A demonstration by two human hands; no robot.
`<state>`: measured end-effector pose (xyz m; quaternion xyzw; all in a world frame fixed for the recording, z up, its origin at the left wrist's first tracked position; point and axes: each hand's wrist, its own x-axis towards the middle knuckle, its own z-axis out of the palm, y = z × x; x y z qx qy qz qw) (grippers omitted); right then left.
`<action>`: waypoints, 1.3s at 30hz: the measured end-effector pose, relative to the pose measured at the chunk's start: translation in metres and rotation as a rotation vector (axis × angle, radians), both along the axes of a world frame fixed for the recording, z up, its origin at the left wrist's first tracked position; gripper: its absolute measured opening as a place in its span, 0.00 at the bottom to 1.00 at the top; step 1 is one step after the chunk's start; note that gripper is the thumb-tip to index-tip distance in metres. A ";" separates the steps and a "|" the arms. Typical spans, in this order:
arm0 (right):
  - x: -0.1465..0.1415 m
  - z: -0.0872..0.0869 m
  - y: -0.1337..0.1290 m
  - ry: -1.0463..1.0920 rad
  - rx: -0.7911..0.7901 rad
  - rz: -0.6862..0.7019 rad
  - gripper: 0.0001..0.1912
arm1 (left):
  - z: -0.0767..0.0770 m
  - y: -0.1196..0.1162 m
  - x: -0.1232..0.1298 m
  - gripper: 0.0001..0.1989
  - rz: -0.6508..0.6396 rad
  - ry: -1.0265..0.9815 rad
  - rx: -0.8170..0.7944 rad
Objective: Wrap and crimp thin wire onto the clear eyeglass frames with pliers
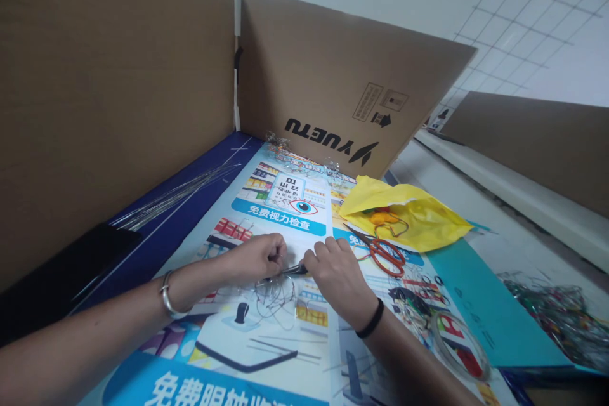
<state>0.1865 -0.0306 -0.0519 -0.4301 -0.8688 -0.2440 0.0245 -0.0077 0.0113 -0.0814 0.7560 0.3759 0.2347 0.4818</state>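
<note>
My left hand [259,258], with a silver bangle at the wrist, is closed in a pinch around thin wire. A loose tangle of thin silver wire [276,297] hangs just below it over the printed sheet [266,336]. My right hand [337,276], with a black band at the wrist, is wrapped around small dark pliers [295,269]. The pliers' tip points left and reaches close to my left fingers; whether it grips the wire is too small to tell. Orange-handled scissors [383,254] lie open beyond my right hand.
A yellow bag [423,212] holding orange things lies behind the scissors. Straight wires [176,196] lie at left near a black object [90,260]. Cardboard panels [352,76] stand behind and left. A clear tape roll [460,346] and tangled wires [556,311] are at right.
</note>
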 end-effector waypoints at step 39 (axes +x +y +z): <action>0.007 -0.010 0.003 0.100 -0.146 -0.101 0.02 | 0.013 -0.005 0.002 0.12 0.038 0.052 0.292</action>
